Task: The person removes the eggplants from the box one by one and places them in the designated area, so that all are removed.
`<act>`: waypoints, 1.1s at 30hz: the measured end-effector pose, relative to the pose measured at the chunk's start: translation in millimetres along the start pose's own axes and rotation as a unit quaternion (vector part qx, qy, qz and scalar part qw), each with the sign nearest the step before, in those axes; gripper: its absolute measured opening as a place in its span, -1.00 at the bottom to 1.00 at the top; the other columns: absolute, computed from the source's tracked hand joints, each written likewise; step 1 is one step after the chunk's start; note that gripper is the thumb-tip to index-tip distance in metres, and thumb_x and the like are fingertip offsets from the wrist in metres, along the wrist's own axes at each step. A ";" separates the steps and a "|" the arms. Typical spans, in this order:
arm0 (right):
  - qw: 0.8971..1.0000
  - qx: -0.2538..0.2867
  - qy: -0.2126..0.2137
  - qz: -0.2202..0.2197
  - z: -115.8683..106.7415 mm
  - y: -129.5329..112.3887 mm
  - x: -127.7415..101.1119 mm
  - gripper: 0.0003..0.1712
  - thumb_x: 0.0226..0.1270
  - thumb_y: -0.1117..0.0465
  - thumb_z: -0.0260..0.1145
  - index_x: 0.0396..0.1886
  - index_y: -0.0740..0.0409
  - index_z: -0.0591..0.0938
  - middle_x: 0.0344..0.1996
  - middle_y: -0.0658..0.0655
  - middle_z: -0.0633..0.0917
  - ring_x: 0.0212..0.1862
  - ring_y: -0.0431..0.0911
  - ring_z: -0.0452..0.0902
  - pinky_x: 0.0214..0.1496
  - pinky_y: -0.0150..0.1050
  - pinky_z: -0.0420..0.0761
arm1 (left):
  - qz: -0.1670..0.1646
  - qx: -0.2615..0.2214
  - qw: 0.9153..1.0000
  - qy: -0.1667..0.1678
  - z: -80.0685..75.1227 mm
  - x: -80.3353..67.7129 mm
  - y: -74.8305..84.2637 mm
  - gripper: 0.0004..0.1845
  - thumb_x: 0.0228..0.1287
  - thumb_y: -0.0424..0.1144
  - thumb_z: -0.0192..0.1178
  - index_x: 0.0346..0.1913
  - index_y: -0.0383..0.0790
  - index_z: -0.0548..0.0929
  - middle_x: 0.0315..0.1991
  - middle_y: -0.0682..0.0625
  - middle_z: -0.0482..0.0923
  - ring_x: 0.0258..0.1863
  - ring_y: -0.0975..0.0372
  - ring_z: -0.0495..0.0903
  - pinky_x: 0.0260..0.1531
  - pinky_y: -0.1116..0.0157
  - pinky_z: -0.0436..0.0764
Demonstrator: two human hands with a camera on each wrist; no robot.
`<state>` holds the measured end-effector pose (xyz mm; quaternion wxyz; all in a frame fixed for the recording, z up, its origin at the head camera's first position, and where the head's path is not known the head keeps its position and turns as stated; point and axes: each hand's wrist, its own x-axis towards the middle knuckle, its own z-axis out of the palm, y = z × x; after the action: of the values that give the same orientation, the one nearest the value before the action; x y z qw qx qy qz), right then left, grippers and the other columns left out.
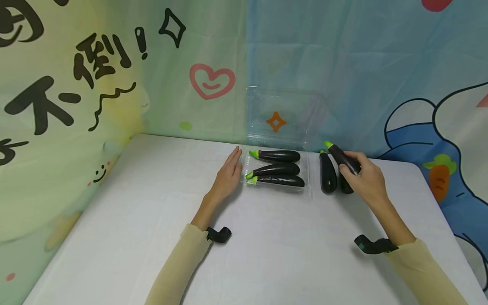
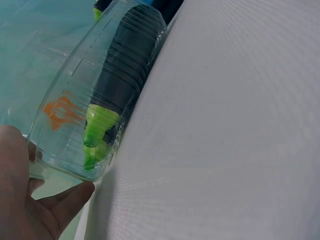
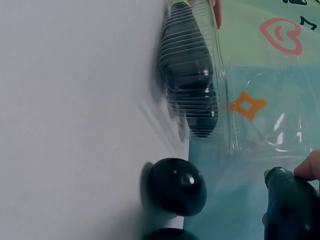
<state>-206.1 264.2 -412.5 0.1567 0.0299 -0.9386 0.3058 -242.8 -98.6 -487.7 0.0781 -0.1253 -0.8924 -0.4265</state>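
Observation:
A clear plastic clamshell box [image 1: 274, 191] stands near the table's back edge, its lid [image 1: 284, 101] raised against the backdrop. Three dark eggplants [image 1: 278, 169] with green stems lie side by side inside. My left hand [image 1: 226, 176] rests at the box's left side, fingers straight, touching its wall [image 2: 70, 172]. My right hand [image 1: 366, 178] grips another eggplant [image 1: 341, 156], raised over the table to the right of the box. Below it lie two more: one eggplant [image 1: 328, 173] in plain sight, the other [image 1: 346, 185] partly hidden by the held one and the hand.
The white table [image 1: 267, 254] stretches in front of the box. Behind it hangs a printed cloth backdrop [image 1: 362, 63], close to the back edge. Black wrist cameras [image 1: 219, 235] sit at both sleeves.

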 end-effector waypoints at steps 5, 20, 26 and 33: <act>1.000 0.004 0.017 -0.006 -2.2 7.0 -2.7 -0.51 0.30 0.03 0.12 0.21 0.07 0.47 0.07 0.36 0.56 -0.17 0.16 0.48 -0.33 -0.12 0.30 | -0.001 -0.003 1.000 -0.001 0.0 -0.3 0.1 -0.49 0.42 -0.22 -0.22 0.40 -0.19 0.15 0.46 0.03 0.02 0.44 0.23 0.03 0.40 0.17 0.12; 0.995 0.005 0.097 -0.013 -4.5 26.5 -0.8 -0.43 0.15 0.23 0.24 0.21 0.18 0.45 0.08 0.35 0.55 0.03 0.22 0.49 -0.12 -0.20 0.46 | -0.003 0.002 1.000 0.000 0.2 -0.5 0.0 -0.49 0.42 -0.21 -0.21 0.40 -0.17 0.15 0.46 0.10 0.01 0.43 0.25 0.03 0.40 0.18 0.13; 0.996 0.022 0.089 0.001 -7.2 30.1 -0.9 -0.30 0.03 0.30 0.22 0.27 0.22 0.37 0.17 0.38 0.42 0.08 0.28 0.37 -0.05 0.14 0.37 | -0.003 0.001 1.000 0.000 -0.1 -0.6 0.8 -0.49 0.43 -0.19 -0.22 0.40 -0.16 0.15 0.46 0.10 0.01 0.44 0.25 0.03 0.40 0.19 0.12; 0.995 0.019 0.099 0.010 -9.0 34.5 -4.8 -0.38 0.09 0.27 0.19 0.23 0.24 0.42 0.16 0.35 0.50 0.15 0.26 0.41 0.06 0.16 0.41 | 0.000 0.003 1.000 0.004 0.5 -0.5 0.7 -0.49 0.43 -0.19 -0.23 0.40 -0.16 0.15 0.46 0.07 0.02 0.43 0.25 0.03 0.40 0.19 0.12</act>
<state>-204.4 297.3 -426.7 0.2453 -0.0069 -0.9128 0.3264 -242.1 -97.8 -487.7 0.0820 -0.1233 -0.8936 -0.4238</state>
